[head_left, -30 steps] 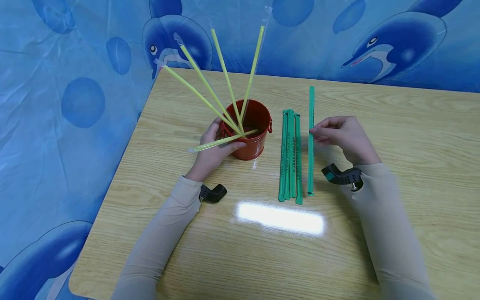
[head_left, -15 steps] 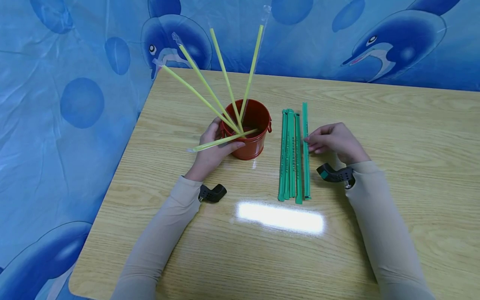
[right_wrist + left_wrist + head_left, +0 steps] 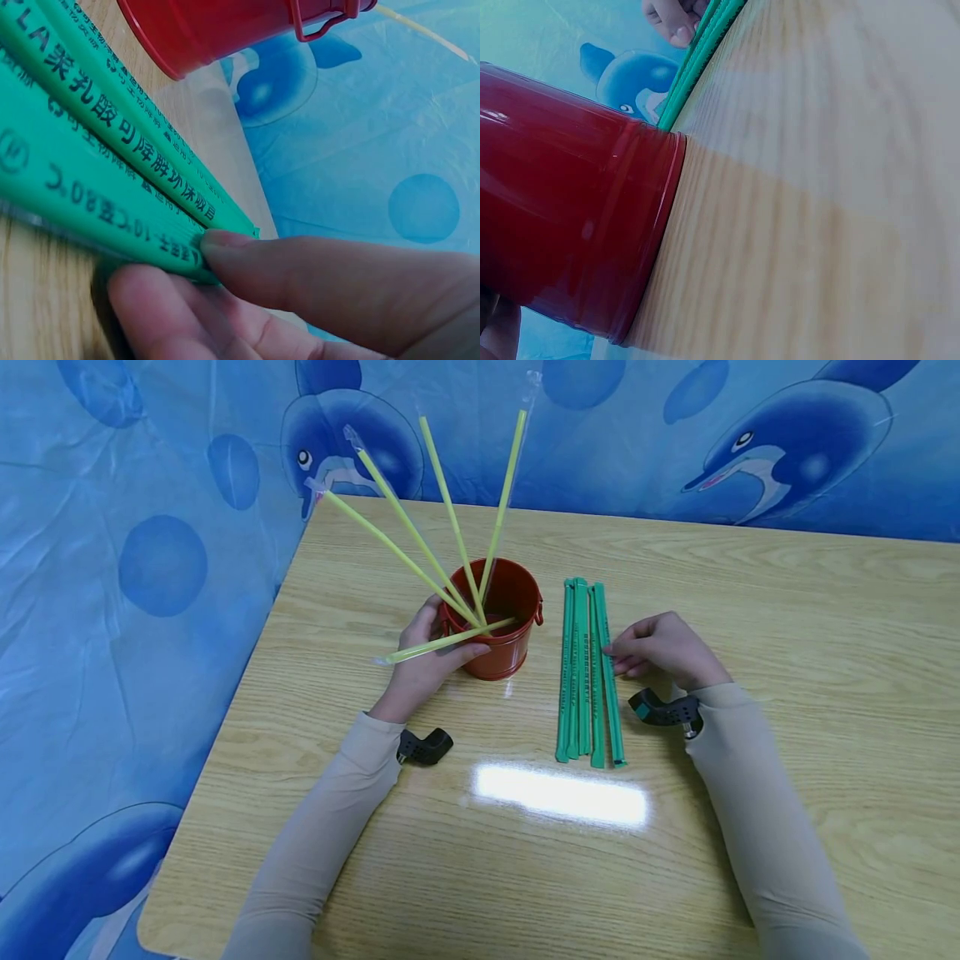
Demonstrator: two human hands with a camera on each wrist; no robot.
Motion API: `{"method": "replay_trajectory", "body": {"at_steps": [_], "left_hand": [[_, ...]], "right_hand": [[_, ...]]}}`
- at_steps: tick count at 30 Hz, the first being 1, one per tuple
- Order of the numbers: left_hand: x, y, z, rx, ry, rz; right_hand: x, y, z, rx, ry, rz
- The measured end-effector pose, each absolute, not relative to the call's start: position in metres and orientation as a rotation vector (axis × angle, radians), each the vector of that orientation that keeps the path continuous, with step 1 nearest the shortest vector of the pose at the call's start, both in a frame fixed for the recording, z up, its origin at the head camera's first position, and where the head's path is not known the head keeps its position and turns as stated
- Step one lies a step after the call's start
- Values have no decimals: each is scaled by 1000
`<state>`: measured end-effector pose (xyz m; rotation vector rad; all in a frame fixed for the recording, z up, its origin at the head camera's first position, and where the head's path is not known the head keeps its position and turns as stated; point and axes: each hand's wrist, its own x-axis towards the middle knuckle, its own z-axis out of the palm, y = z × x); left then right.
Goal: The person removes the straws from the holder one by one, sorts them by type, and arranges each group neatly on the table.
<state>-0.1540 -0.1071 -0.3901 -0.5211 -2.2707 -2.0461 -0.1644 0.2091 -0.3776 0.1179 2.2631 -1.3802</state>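
Note:
My left hand (image 3: pixel 422 670) grips a small red metal bucket (image 3: pixel 498 658) by its left side, with the thumb at the front near the rim. Several yellow straws (image 3: pixel 453 510) in clear wrappers fan out of the bucket, one leaning low over the left hand. On the right, my right hand (image 3: pixel 669 652) pinches a green paper-wrapped straw (image 3: pixel 612 710) between thumb and fingers near its middle. That straw lies slightly slanted along the right side of a row of similar green-wrapped straws (image 3: pixel 577 668). In the right wrist view, the thumb (image 3: pixel 300 270) presses on the printed wrapper (image 3: pixel 90 187).
The pale wooden table (image 3: pixel 480 877) bears a bright light reflection (image 3: pixel 562 797) below the straws. A blue dolphin-print sheet (image 3: pixel 165 568) hangs behind and along the left side. Black wrist mounts (image 3: pixel 426 747) sit on both sleeves.
My right hand has moved left and a little toward me, bringing the green straw up against the row and tilting it slightly. The left hand and bucket have stayed in place.

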Motion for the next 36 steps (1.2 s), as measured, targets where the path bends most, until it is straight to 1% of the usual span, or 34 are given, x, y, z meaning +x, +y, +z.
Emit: {"method": "replay_trajectory", "body": {"at_steps": [13,29,36], "left_hand": [[-155,-107,-390,-537,-2244,-2077],[-154,-107,-389,-490,-2292,-2062],[-154,-107,-390,-518,-2269,-2060]], "right_hand": [[-164,209,-378,66,2243,-1368],[-164,210,-379,41,2251,-1338],[-163,210,-379,40,2240,-1362]]}}
